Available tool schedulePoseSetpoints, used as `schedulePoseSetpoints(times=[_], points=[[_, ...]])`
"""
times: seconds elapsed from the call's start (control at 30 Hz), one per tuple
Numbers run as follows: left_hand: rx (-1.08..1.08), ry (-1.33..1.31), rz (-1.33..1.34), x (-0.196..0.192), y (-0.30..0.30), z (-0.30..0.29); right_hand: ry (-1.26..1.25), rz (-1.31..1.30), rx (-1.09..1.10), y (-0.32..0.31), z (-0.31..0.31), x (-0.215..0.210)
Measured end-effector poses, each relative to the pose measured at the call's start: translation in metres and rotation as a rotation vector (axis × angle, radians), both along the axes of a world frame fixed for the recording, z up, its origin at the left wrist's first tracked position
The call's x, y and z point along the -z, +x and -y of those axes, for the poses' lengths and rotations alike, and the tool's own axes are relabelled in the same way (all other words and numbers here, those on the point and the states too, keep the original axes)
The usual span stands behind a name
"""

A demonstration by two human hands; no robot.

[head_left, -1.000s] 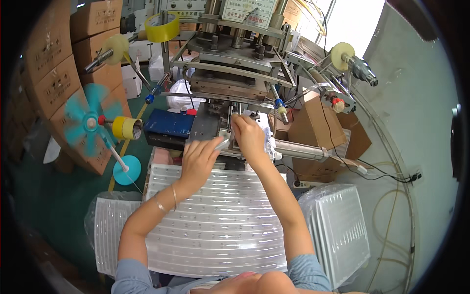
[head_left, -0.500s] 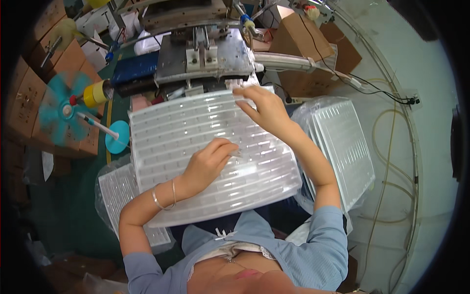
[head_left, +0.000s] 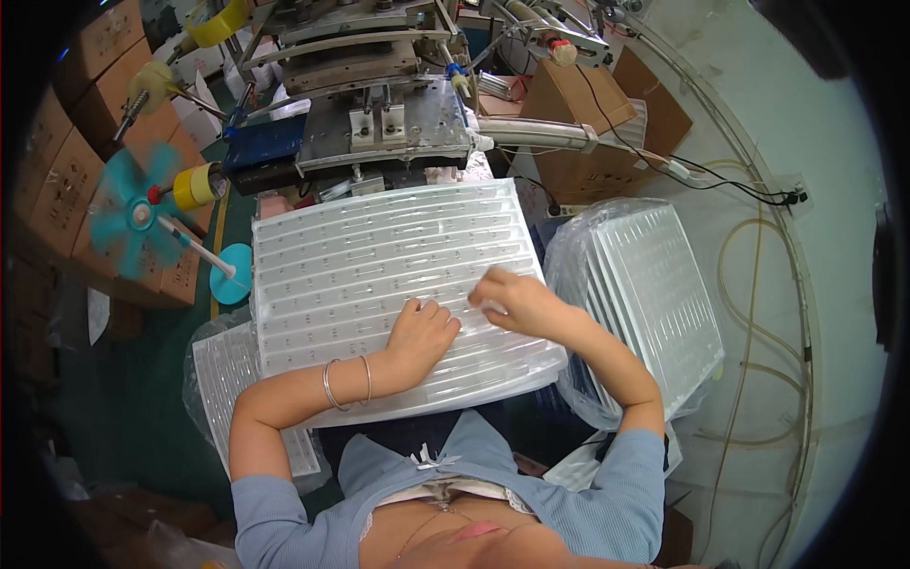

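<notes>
A large white plastic tray (head_left: 520, 216) with long parallel ridges lies in front of me, its rows dotted with small pieces too fine to name. On its lower middle rests my left hand (head_left: 422, 339), fingers bent and closed; whatever they hold, if anything, is hidden. Just right of it, my right hand (head_left: 517, 302) is over the tray with thumb and fingers drawn together. What lies between those fingertips is too small to make out.
Behind the tray stands a metal press-like machine (head_left: 417, 114). A stack of similar trays in clear plastic (head_left: 659, 303) leans at the right, another ridged tray (head_left: 223, 370) at the left. A teal fan (head_left: 142, 216), yellow tape rolls (head_left: 194, 187) and cardboard boxes (head_left: 57, 190) stand at left.
My right hand has come down from the tray's far edge to its middle, near my left hand. My left hand has shifted slightly nearer to me. The view has tilted a little.
</notes>
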State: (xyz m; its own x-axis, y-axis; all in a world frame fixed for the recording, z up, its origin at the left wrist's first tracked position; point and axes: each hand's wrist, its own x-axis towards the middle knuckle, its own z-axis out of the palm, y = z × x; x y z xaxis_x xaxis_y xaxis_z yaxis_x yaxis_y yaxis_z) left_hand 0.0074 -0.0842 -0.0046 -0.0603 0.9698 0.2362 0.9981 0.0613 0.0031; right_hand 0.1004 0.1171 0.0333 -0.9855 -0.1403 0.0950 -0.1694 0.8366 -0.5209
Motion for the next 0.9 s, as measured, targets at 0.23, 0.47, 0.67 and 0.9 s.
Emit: schedulePoseSetpoints(times=[0.23,0.47,0.67,0.9], points=[[-0.028,0.088,0.292,-0.011,-0.015,0.006,-0.147,-0.338,0.369,-0.051,-0.032,-0.005],[-0.289,0.372,0.443,-0.022,-0.094,0.031,-0.404,-0.254,0.535,-0.069,-0.031,-0.013],[-0.505,0.675,0.205,-0.051,-0.146,0.003,-0.404,-0.465,0.396,-0.101,-0.036,-0.011],[-0.648,0.733,-0.102,-0.070,-0.233,-0.081,-0.437,-0.492,0.409,-0.152,-0.043,-0.022]])
